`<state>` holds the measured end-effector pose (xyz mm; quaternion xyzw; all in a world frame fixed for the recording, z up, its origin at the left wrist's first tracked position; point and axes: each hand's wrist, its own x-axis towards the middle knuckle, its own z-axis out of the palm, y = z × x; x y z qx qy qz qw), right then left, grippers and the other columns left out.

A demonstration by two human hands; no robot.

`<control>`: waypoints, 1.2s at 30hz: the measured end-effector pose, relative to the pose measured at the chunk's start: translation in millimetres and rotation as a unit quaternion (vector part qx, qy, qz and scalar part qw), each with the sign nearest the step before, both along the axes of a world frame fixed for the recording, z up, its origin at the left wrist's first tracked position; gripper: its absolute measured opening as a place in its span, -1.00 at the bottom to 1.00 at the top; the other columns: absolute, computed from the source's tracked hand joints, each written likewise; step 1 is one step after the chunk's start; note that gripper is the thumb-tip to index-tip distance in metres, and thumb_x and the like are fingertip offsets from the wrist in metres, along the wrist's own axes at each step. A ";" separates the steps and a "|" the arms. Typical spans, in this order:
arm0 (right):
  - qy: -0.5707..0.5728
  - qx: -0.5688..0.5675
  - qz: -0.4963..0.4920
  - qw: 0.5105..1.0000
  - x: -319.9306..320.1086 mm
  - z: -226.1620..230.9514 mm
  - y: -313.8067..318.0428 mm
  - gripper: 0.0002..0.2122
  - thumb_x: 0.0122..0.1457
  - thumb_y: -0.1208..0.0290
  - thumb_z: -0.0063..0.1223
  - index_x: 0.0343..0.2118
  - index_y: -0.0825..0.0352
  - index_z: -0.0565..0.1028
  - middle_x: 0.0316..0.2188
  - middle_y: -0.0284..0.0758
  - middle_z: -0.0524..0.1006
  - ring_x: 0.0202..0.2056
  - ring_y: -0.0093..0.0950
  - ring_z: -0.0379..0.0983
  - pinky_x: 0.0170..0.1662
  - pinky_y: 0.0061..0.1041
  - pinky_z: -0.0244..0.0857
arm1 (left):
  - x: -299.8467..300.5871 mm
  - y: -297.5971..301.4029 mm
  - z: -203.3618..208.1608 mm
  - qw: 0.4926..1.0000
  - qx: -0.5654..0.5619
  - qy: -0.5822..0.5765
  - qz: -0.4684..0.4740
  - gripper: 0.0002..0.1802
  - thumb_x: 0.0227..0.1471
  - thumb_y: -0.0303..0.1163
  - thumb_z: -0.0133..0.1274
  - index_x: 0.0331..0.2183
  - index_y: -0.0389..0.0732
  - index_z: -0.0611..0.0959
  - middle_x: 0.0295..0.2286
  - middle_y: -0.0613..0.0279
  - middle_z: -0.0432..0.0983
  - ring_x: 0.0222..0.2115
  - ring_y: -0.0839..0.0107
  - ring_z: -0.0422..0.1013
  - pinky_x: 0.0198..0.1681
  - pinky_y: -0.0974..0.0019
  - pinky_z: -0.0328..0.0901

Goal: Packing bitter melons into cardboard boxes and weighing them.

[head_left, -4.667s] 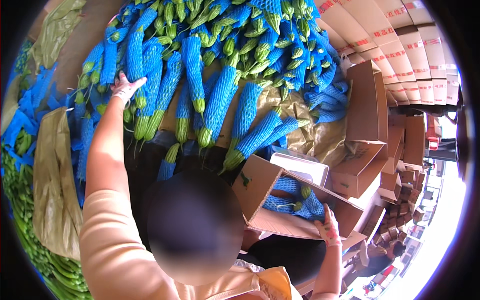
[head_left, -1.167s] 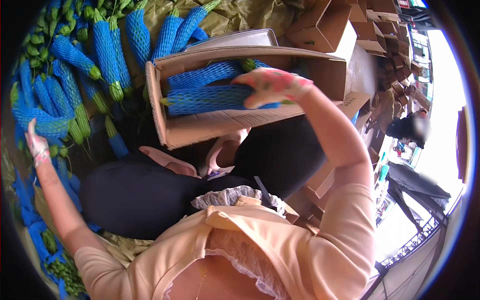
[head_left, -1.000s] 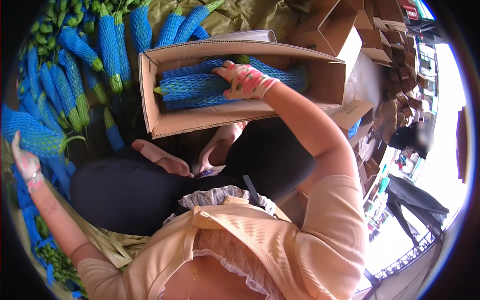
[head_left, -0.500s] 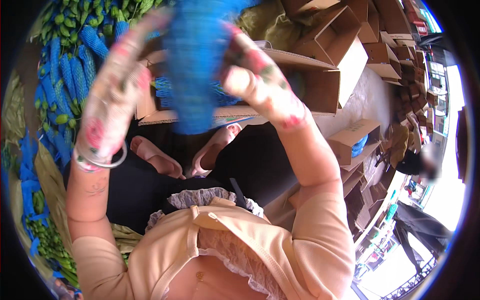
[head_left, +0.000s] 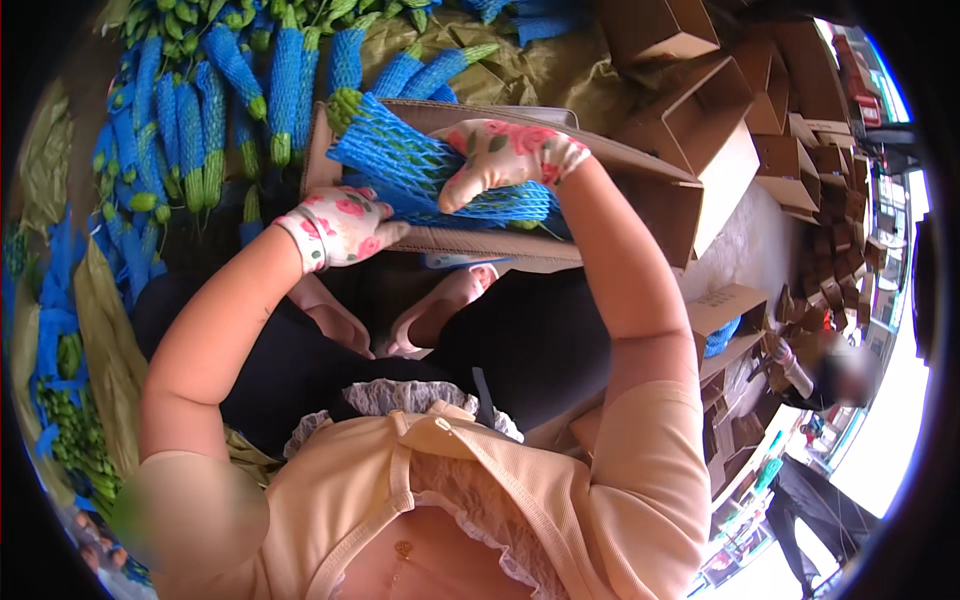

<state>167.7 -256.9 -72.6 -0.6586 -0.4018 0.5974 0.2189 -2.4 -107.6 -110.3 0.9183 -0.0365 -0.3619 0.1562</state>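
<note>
A long green gourd in a blue foam net sleeve (head_left: 395, 148) lies slantwise in an open cardboard box (head_left: 640, 185), its green end at the left. My right hand (head_left: 505, 160), in a floral glove, grips it from above with the thumb on the near side. More blue netting shows under that hand; whether it belongs to another gourd I cannot tell. My left hand (head_left: 345, 225), gloved alike, rests at the box's near left edge. Its fingers are apart and reach just inside, beside the netting.
Many netted gourds (head_left: 285, 90) lie in rows at the far left, on olive sheeting (head_left: 555, 65). Open cardboard boxes (head_left: 690, 110) stand at the right. A smaller box (head_left: 715, 305) with blue netting is by my right knee. Another person (head_left: 800, 375) is at the far right.
Half a second ago both hands held a blurred blue netted bundle up above the box. It is now down in the box; my left hand has come down to the box edge.
</note>
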 end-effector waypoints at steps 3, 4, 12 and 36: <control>0.065 0.013 0.006 0.998 1.8 -7.2 17.5 -0.58 -0.17 0.33 0.29 -0.18 0.35 0.53 -0.44 -0.45 0.54 -0.43 -0.65 0.39 -0.29 -0.58 0.31 | -14.2 2.5 -13.4 0.999 -0.022 -0.030 -0.024 -0.37 0.19 0.10 -0.40 -0.10 -0.17 0.55 -0.09 -0.03 0.44 -0.04 0.10 0.36 0.01 0.12 0.24; 0.043 0.009 0.023 0.999 4.8 -5.2 18.2 -0.58 -0.17 0.32 0.29 -0.19 0.35 0.53 -0.45 -0.45 0.54 -0.44 -0.65 0.38 -0.31 -0.60 0.31 | -19.4 -0.5 -16.6 0.998 -0.027 -0.051 -0.026 -0.38 0.19 0.09 -0.41 -0.10 -0.16 0.55 -0.10 -0.02 0.44 -0.06 0.10 0.37 0.00 0.12 0.24; 0.061 -0.037 -0.006 0.997 5.2 34.1 -19.7 -0.20 -0.28 0.24 0.43 0.08 0.45 0.32 -0.19 -0.28 0.53 -0.20 -0.51 0.43 -0.08 -0.53 0.30 | -29.7 -4.1 -21.9 0.993 -0.073 -0.077 0.050 -0.46 0.16 0.05 -0.26 -0.31 -0.24 0.57 -0.40 0.00 0.53 -0.35 0.06 0.48 -0.30 0.06 0.35; -0.430 0.179 -0.001 0.885 -38.3 -119.4 27.6 -0.48 0.02 -0.08 0.06 -0.18 0.33 0.49 -0.35 -0.09 0.56 -0.25 -0.15 0.49 -0.15 -0.26 0.34 | -24.3 31.7 2.3 0.901 -0.241 -0.351 -0.081 -0.77 -0.04 -0.17 0.06 -0.40 -0.11 0.62 -0.51 0.23 0.51 -0.45 0.22 0.47 -0.37 0.19 0.36</control>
